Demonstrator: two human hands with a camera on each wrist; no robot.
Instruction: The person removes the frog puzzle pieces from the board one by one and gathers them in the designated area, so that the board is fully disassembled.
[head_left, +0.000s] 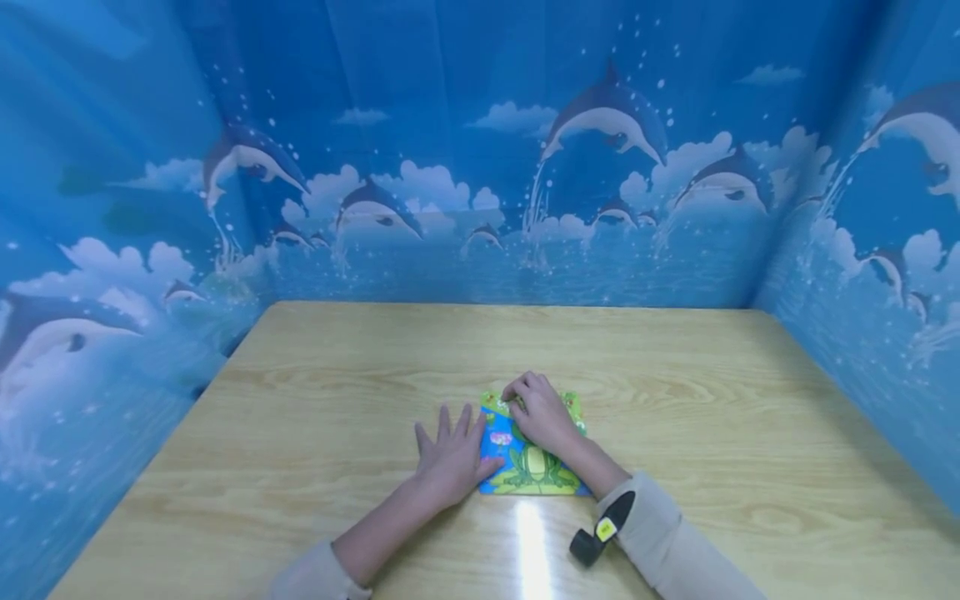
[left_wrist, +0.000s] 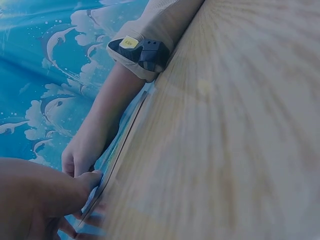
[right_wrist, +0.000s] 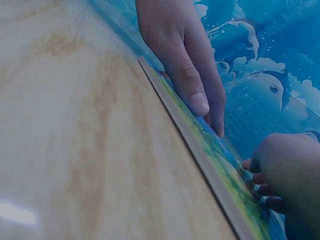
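Note:
A flat, thin board with a green frog picture (head_left: 538, 468) lies on the table, its edge (right_wrist: 185, 140) visible in the right wrist view. My left hand (head_left: 450, 462) is spread at its left side, thumb over the board's left edge and the other fingers mostly on the wood. Over the upper part of the board is my right hand (head_left: 542, 414), its fingers bent and their tips (right_wrist: 270, 202) down at the picture surface. Whether those fingers pinch anything cannot be made out. The right hand and wrist cover part of the picture.
The wood-grain table (head_left: 360, 367) extends around the board on all sides. Blue dolphin-print curtains (head_left: 465, 167) stand along its back and sides. A black strap with a yellow label (head_left: 606, 528) circles the right sleeve.

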